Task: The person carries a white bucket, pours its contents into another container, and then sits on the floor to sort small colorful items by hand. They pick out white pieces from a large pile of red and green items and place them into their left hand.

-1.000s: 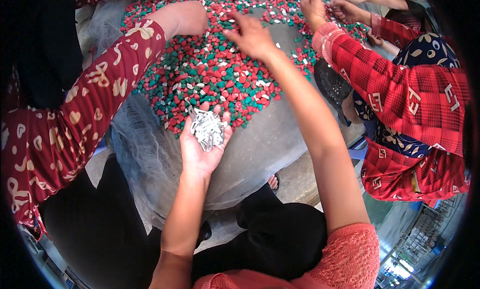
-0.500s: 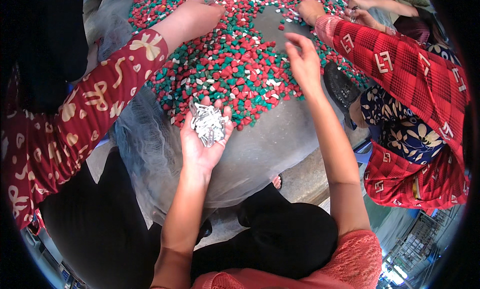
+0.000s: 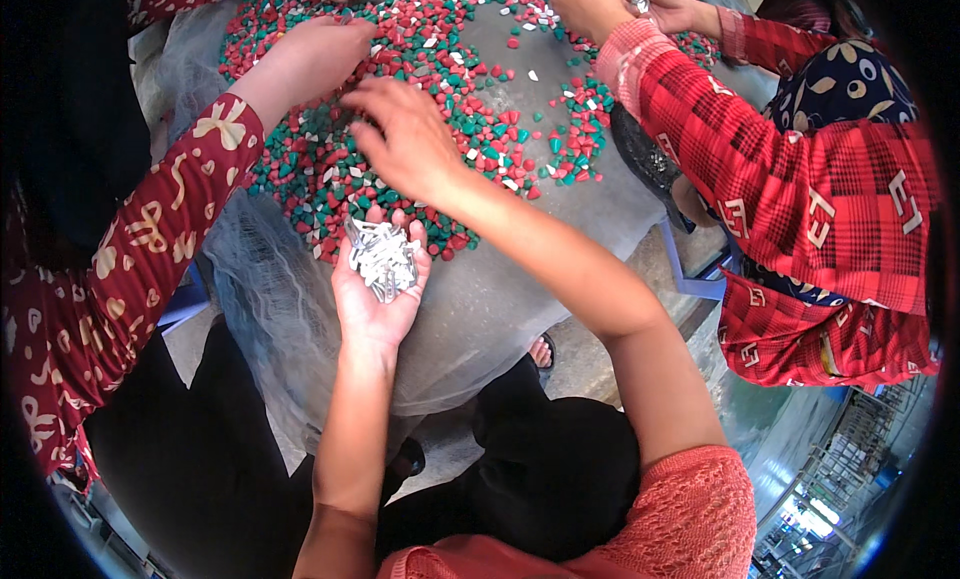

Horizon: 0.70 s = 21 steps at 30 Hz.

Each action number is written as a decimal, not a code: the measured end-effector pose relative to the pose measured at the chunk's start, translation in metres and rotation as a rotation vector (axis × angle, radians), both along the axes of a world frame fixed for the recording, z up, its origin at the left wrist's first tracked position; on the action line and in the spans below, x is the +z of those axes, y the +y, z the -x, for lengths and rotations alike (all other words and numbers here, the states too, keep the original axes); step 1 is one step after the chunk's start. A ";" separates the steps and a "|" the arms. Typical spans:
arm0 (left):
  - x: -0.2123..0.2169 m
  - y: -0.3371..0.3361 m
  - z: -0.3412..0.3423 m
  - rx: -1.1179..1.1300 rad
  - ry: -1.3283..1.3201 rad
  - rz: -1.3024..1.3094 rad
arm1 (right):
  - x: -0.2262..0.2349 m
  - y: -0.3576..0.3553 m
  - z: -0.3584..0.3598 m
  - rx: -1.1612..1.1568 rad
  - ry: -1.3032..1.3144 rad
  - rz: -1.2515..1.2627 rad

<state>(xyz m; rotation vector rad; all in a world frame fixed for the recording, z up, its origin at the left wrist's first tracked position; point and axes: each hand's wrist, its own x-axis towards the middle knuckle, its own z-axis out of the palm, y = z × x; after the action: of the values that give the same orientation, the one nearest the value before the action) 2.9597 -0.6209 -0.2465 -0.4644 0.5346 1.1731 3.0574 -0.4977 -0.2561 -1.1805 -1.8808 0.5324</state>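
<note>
Right hand has swung back left since half a second ago, now fingers spread, palm down on the red and green pieces. Left hand sits just below it, cupped open, holding white pieces.

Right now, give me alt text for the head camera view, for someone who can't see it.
The person's left hand, palm up, cups a heap of small silver-white pieces while their right hand reaches into a spread of red, green and white pieces on a grey table. Other people's hands work the same spread.
</note>
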 end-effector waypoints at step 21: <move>-0.003 0.004 0.000 -0.030 0.138 -0.031 | 0.049 -0.064 0.000 0.533 -0.093 0.001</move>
<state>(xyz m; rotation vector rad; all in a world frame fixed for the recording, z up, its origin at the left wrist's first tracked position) 2.9596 -0.6164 -0.2497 -0.3488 0.6392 1.1885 3.0574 -0.5613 -0.2070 -0.7022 -2.2825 0.7725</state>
